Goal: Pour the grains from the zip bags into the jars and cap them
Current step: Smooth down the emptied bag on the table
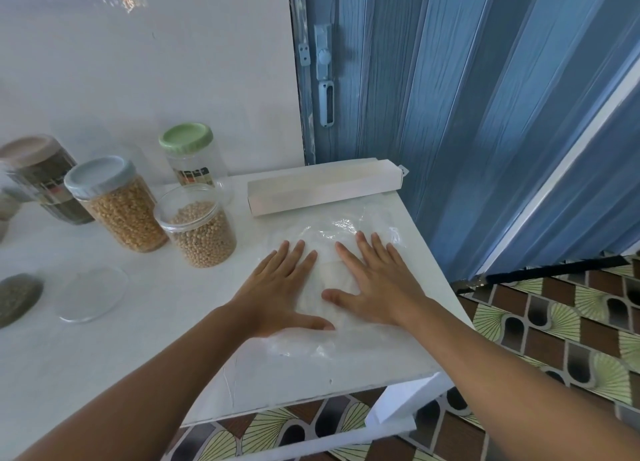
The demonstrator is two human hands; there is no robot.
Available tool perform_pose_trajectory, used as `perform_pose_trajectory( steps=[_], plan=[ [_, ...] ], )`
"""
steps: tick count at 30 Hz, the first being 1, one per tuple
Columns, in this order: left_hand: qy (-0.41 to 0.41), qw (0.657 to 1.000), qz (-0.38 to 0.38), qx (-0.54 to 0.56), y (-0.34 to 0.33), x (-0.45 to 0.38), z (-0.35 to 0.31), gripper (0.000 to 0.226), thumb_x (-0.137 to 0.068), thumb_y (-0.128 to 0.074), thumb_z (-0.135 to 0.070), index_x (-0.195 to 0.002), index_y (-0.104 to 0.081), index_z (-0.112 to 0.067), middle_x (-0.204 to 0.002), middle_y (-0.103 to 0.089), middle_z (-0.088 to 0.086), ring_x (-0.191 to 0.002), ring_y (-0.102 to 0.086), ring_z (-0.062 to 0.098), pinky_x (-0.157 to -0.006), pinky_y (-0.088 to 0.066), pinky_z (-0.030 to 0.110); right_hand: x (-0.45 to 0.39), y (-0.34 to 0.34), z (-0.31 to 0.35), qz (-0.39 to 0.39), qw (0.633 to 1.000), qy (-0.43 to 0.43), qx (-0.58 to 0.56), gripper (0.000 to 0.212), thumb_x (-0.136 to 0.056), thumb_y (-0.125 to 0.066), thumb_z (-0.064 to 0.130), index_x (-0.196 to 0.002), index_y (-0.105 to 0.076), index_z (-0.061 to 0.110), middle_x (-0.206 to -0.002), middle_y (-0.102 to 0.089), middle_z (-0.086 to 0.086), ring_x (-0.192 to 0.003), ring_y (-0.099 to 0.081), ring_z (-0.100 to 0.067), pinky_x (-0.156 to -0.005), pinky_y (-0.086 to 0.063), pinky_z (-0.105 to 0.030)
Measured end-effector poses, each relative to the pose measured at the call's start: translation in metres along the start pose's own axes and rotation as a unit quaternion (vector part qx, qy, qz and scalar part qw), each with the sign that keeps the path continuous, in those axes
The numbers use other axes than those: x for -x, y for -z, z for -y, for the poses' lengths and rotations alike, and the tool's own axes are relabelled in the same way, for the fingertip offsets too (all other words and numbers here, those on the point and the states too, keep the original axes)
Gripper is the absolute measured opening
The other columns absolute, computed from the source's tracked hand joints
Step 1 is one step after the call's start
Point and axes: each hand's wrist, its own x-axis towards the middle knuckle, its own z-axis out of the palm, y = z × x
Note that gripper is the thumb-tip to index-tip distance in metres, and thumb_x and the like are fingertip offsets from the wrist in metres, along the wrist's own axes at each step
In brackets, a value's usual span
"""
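Note:
An empty clear zip bag (pixel 346 228) lies flat on the white table (pixel 138 339). My left hand (pixel 280 287) and my right hand (pixel 374 280) press on it side by side, palms down, fingers straight. To the left stands an uncapped jar of pale round grains (pixel 201 232). Behind it are a jar of yellow grains (pixel 121 211) with a grey-blue cap, an empty jar with a green cap (pixel 190 155), and a jar of dark grains (pixel 45 180) with a beige cap. A clear lid (pixel 93 294) lies on the table at the left.
A long white cardboard box (pixel 325 187) lies at the table's back edge, just beyond the bag. A dark round object (pixel 17 298) sits at the far left. A blue folding door (pixel 450 114) stands to the right. The table's right edge drops to a patterned floor (pixel 554 322).

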Motion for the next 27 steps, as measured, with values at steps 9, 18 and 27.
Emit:
perform_pose_trajectory(
  steps=[9, 18, 27],
  plan=[
    [0.005, 1.000, -0.009, 0.021, -0.001, 0.000, 0.000, 0.136, -0.063, -0.035, -0.109, -0.163, 0.018, -0.034, -0.167, 0.033, -0.006, -0.153, 0.034, 0.018, -0.129, 0.010, 0.043, -0.001, 0.004, -0.001, 0.029, 0.999, -0.001, -0.021, 0.097, -0.084, -0.014, 0.095, -0.161, 0.017, 0.044, -0.169, 0.029, 0.000, -0.155, 0.030, -0.023, -0.128, 0.011, -0.047],
    [0.066, 0.968, -0.112, 0.217, 0.023, 0.012, 0.003, 0.088, -0.080, -0.063, -0.082, -0.153, -0.048, -0.035, -0.166, -0.034, -0.013, -0.157, -0.018, 0.008, -0.127, -0.019, 0.032, -0.012, 0.042, 0.001, 0.142, 0.989, -0.005, -0.045, 0.122, -0.079, -0.052, 0.089, -0.162, 0.020, 0.035, -0.172, 0.022, -0.002, -0.158, 0.021, -0.027, -0.128, 0.008, -0.049],
    [0.088, 0.921, -0.341, 0.165, 0.060, 0.105, 0.041, 0.033, -0.097, -0.070, -0.045, -0.123, -0.070, -0.025, -0.091, -0.063, -0.013, -0.082, -0.053, 0.003, -0.072, -0.050, 0.024, -0.009, 0.094, 0.087, 0.090, 0.994, 0.053, 0.019, 0.105, -0.085, -0.049, 0.085, -0.165, -0.004, 0.034, -0.164, -0.031, -0.005, -0.147, -0.033, -0.028, -0.115, -0.037, -0.043]
  ],
)
